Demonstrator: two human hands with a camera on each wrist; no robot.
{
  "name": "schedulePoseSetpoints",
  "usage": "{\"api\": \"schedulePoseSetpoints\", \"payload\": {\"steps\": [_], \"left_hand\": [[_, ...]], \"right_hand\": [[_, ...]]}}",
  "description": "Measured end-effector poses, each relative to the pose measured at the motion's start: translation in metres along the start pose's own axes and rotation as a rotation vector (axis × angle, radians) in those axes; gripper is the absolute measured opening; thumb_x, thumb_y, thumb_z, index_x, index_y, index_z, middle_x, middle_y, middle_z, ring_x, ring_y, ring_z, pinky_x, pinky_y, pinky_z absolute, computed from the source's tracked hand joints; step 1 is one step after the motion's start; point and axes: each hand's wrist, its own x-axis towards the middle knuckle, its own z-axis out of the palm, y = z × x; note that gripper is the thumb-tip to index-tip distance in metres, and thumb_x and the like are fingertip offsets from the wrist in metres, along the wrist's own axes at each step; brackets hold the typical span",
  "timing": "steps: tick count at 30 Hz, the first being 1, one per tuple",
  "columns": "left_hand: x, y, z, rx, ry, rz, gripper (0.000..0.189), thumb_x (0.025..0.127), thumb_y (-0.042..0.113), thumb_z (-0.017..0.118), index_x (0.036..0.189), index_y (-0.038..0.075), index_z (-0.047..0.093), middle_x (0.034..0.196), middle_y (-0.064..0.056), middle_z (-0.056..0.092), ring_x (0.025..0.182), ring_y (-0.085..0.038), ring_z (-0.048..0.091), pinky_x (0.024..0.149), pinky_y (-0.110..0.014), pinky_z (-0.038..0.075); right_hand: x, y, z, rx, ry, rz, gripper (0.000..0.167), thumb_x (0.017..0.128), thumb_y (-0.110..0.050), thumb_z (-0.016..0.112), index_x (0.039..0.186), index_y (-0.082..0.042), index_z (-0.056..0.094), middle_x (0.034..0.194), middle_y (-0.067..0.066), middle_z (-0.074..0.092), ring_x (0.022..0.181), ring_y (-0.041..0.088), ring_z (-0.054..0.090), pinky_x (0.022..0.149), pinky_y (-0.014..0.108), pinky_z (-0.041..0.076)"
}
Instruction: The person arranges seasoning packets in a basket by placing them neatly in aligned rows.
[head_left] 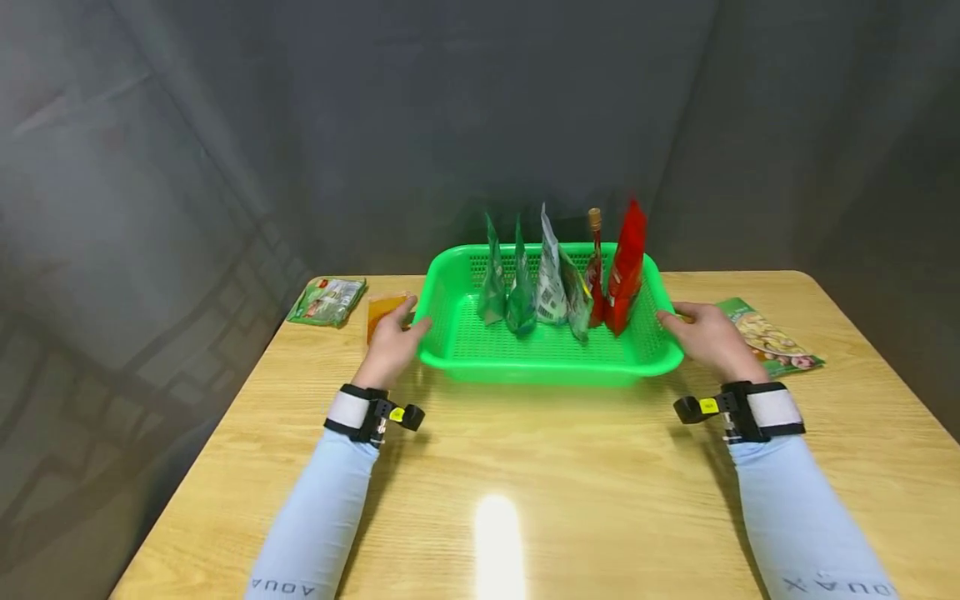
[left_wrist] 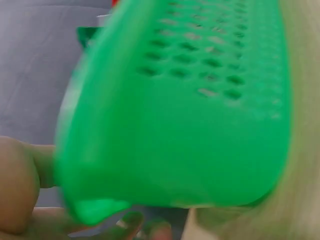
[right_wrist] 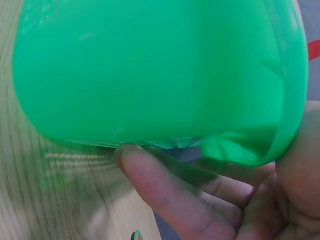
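Observation:
A green plastic basket (head_left: 540,372) with perforated walls is held by both hands, close over the table. At its left end, my left hand (head_left: 390,343) grips the rim, with the thumb on top and fingers below the lip in the left wrist view. My right hand (head_left: 712,337) holds the opposite end; its fingers (right_wrist: 170,195) curl under the rim in the right wrist view. Inside stand two green packets (head_left: 492,287), a white packet (head_left: 551,283), a green-and-yellow packet (head_left: 577,300), a slim bottle (head_left: 596,279) with a tan cap and a red packet (head_left: 626,271).
On the wooden table (head_left: 585,483), a green packet (head_left: 327,302) lies at the far left, and an orange packet (head_left: 378,312) sits partly behind my left hand. Another packet with a food picture (head_left: 772,337) lies beyond my right hand. A grey curtain (head_left: 465,125) hangs behind.

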Motion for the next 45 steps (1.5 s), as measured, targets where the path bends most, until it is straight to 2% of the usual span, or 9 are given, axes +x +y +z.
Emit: {"api": "schedulePoseSetpoints", "payload": {"steps": [6, 10, 14, 17, 23, 28, 32, 40, 45], "left_hand": [[0.009, 0.003, 0.016, 0.003, 0.002, 0.032, 0.067, 0.1, 0.002, 0.047, 0.159, 0.009, 0.016, 0.152, -0.022, 0.035, 0.119, -0.032, 0.05, 0.091, -0.043, 0.046], [0.008, 0.005, 0.017, 0.003, 0.0, 0.045, 0.068, 0.099, 0.0, 0.046, 0.159, 0.008, 0.016, 0.153, -0.022, 0.034, 0.119, -0.031, 0.048, 0.093, -0.043, 0.045], [0.004, 0.004, 0.015, -0.019, 0.001, 0.037, 0.07, 0.098, -0.002, 0.045, 0.159, 0.009, 0.015, 0.154, -0.022, 0.033, 0.122, -0.032, 0.047, 0.098, -0.046, 0.044], [-0.001, 0.002, 0.013, -0.015, 0.012, 0.032, 0.07, 0.097, -0.003, 0.045, 0.159, 0.009, 0.014, 0.154, -0.022, 0.032, 0.124, -0.033, 0.045, 0.101, -0.048, 0.042], [-0.005, -0.002, 0.009, -0.015, 0.011, 0.041, 0.07, 0.097, -0.004, 0.043, 0.159, 0.007, 0.013, 0.155, -0.022, 0.03, 0.126, -0.034, 0.044, 0.103, -0.049, 0.04], [-0.005, -0.005, 0.006, -0.004, 0.005, 0.046, 0.069, 0.098, -0.004, 0.043, 0.159, 0.007, 0.013, 0.154, -0.023, 0.032, 0.122, -0.034, 0.046, 0.1, -0.048, 0.042], [-0.005, -0.006, 0.006, -0.001, -0.001, 0.055, 0.069, 0.097, -0.003, 0.043, 0.159, 0.006, 0.013, 0.152, -0.023, 0.034, 0.117, -0.033, 0.049, 0.095, -0.046, 0.044], [-0.002, -0.008, 0.006, -0.009, -0.021, 0.068, 0.07, 0.098, -0.003, 0.043, 0.159, 0.007, 0.012, 0.153, -0.024, 0.034, 0.116, -0.033, 0.049, 0.091, -0.043, 0.045], [0.0, -0.008, 0.005, -0.01, -0.028, 0.059, 0.07, 0.098, -0.003, 0.043, 0.159, 0.007, 0.011, 0.153, -0.025, 0.033, 0.113, -0.033, 0.05, 0.088, -0.041, 0.045]], "right_hand": [[-0.011, 0.003, -0.008, 0.035, 0.001, 0.005, 0.084, 0.102, -0.058, 0.033, 0.152, 0.01, 0.023, 0.147, 0.038, 0.032, 0.131, 0.056, 0.033, 0.1, 0.066, 0.034], [-0.016, 0.009, -0.018, 0.051, 0.041, -0.015, 0.085, 0.1, -0.061, 0.034, 0.149, 0.009, 0.035, 0.138, 0.036, 0.047, 0.116, 0.047, 0.056, 0.092, 0.057, 0.047], [-0.023, 0.024, -0.035, -0.076, 0.157, -0.038, 0.077, 0.102, -0.056, 0.039, 0.143, 0.009, 0.046, 0.124, 0.034, 0.059, 0.091, 0.039, 0.068, 0.068, 0.045, 0.054], [-0.027, 0.04, -0.048, -0.243, 0.212, -0.02, 0.069, 0.104, -0.047, 0.043, 0.136, 0.013, 0.05, 0.118, 0.037, 0.059, 0.091, 0.045, 0.063, 0.065, 0.048, 0.049], [-0.024, 0.069, -0.056, -0.49, 0.067, 0.052, 0.088, 0.099, -0.058, 0.045, 0.13, 0.024, 0.045, 0.116, 0.045, 0.053, 0.1, 0.061, 0.052, 0.083, 0.067, 0.043], [-0.02, 0.075, -0.048, -0.588, -0.031, 0.054, 0.078, 0.092, -0.062, 0.057, 0.099, 0.016, 0.057, 0.076, 0.02, 0.059, 0.067, 0.034, 0.054, 0.06, 0.047, 0.047], [-0.019, 0.073, -0.04, -0.661, -0.012, 0.009, 0.061, 0.091, -0.051, 0.065, 0.081, 0.01, 0.058, 0.067, 0.013, 0.058, 0.058, 0.028, 0.053, 0.052, 0.043, 0.045], [-0.017, 0.073, -0.033, -0.775, -0.029, -0.065, 0.04, 0.09, -0.018, 0.06, 0.091, 0.02, 0.049, 0.069, 0.022, 0.058, 0.061, 0.037, 0.059, 0.057, 0.054, 0.049], [-0.024, 0.072, -0.035, -0.764, -0.081, 0.015, 0.043, 0.08, -0.007, 0.068, 0.101, 0.025, 0.047, 0.082, 0.033, 0.06, 0.074, 0.048, 0.061, 0.064, 0.059, 0.05]]}}
